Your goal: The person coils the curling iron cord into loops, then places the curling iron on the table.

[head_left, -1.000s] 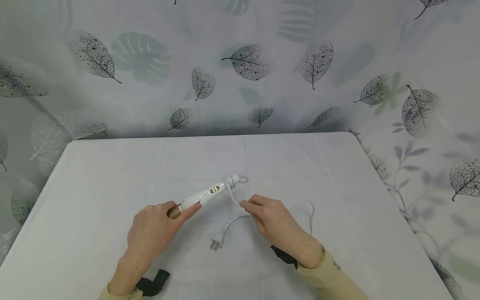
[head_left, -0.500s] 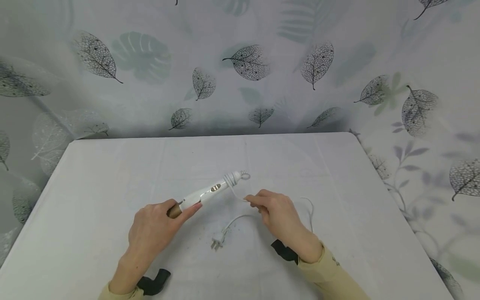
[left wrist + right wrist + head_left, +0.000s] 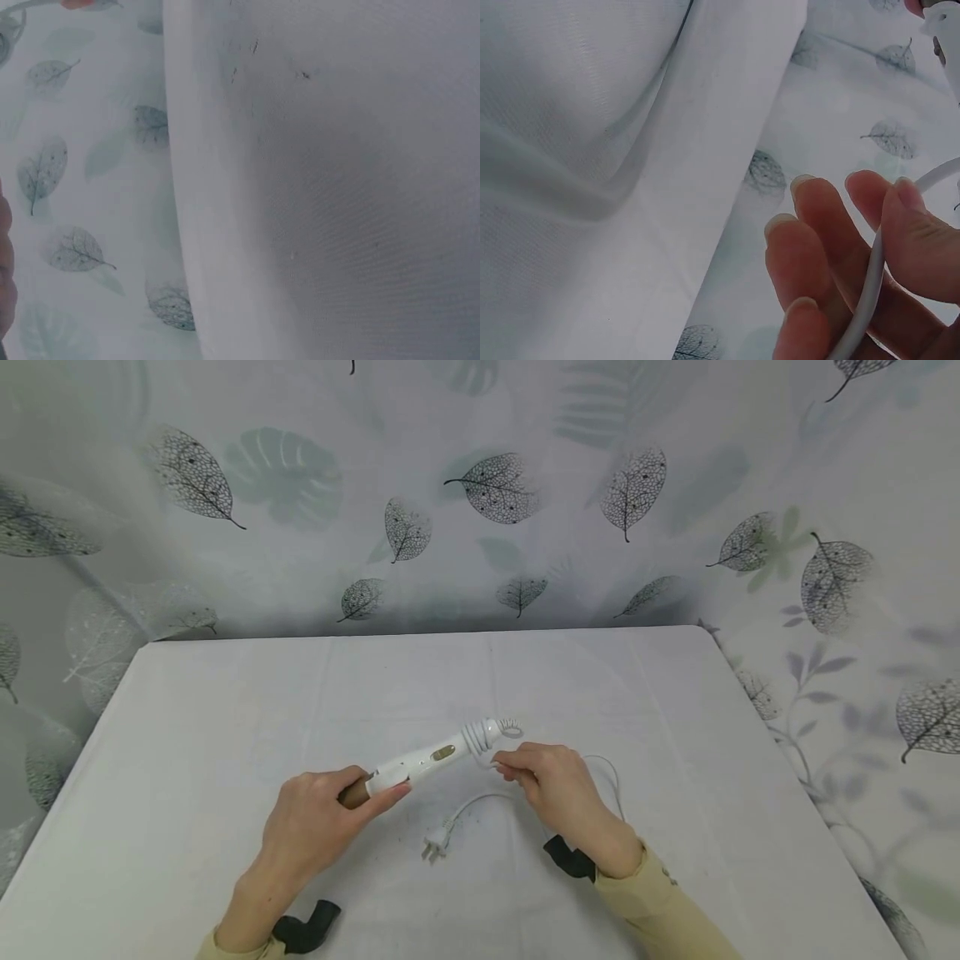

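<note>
My left hand [image 3: 311, 814] grips a white hair iron [image 3: 420, 762] by its brown end, which is mostly hidden in the palm. The thumb lies along the white body. A small oval switch [image 3: 444, 752] faces up, and several turns of white cord [image 3: 476, 739] wrap the far end, beside a ribbed tip with a hanging loop [image 3: 511, 728]. Thumb and index finger of my right hand [image 3: 558, 785] pinch the cord just right of the wraps; in the right wrist view the cord [image 3: 866, 300] runs on across the other fingers. Only finger edges [image 3: 4, 262] show in the left wrist view.
The cord's plug [image 3: 435, 845] lies on the white-covered table [image 3: 225, 710], below the hair iron. A slack cord loop [image 3: 617, 785] lies beyond the right forearm. Black straps [image 3: 307, 928] show by both wrists. Leaf-patterned cloth [image 3: 450, 560] hangs behind the table.
The hair iron has shifted right and slightly nearer, and its switch looks turned a little. My right hand has moved slightly right with the cord still pinched. The plug stays put.
</note>
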Available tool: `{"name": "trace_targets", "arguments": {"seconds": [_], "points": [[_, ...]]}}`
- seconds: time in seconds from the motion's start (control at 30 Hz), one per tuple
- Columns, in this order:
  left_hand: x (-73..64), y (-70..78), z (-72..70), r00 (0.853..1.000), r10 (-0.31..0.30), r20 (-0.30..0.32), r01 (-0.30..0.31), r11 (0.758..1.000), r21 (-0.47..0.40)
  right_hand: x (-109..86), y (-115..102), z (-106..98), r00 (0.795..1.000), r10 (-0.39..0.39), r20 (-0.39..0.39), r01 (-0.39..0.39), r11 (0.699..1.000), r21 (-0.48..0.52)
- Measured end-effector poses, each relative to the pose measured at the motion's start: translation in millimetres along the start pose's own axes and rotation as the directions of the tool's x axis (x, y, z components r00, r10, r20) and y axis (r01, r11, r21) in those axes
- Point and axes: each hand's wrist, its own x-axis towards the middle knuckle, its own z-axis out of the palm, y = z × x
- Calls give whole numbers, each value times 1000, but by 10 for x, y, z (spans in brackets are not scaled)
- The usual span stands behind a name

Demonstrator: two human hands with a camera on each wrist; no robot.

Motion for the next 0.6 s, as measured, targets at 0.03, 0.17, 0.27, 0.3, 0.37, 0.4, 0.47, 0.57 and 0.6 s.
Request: {"name": "trace_targets", "arguments": {"seconds": [0.03,0.17,0.27,0.3,0.37,0.4,0.47,0.57,0.6], "points": [[-4,-3,0,1000,4,5,-4,1000,-8,2,2,5,1000,3,1,-3,1000,-4],[-20,-12,0,999,32,41,-29,998,-55,1,10,20,1000,30,3,-30,999,-33],[-27,-16,-3,996,56,68,-51,995,-81,-4,0,13,998,65,12,-64,997,-43],[-28,-15,-6,995,59,78,-52,995,-84,-2,-6,9,997,81,15,-80,996,-40],[-26,-16,-14,993,58,104,-49,995,-86,-2,-14,1,994,110,24,-109,994,-28],[-24,-16,-18,991,54,120,-43,995,-88,-2,-15,-2,993,117,29,-116,993,-22],[-23,-12,-26,987,44,155,-30,995,-93,-1,-13,-8,992,125,33,-124,992,-9],[-24,-12,-33,979,44,199,-22,994,-112,0,1,-19,996,88,30,-88,996,-1],[-23,-12,-34,977,46,208,-21,992,-121,-1,11,-22,997,68,27,-68,998,0]]}}
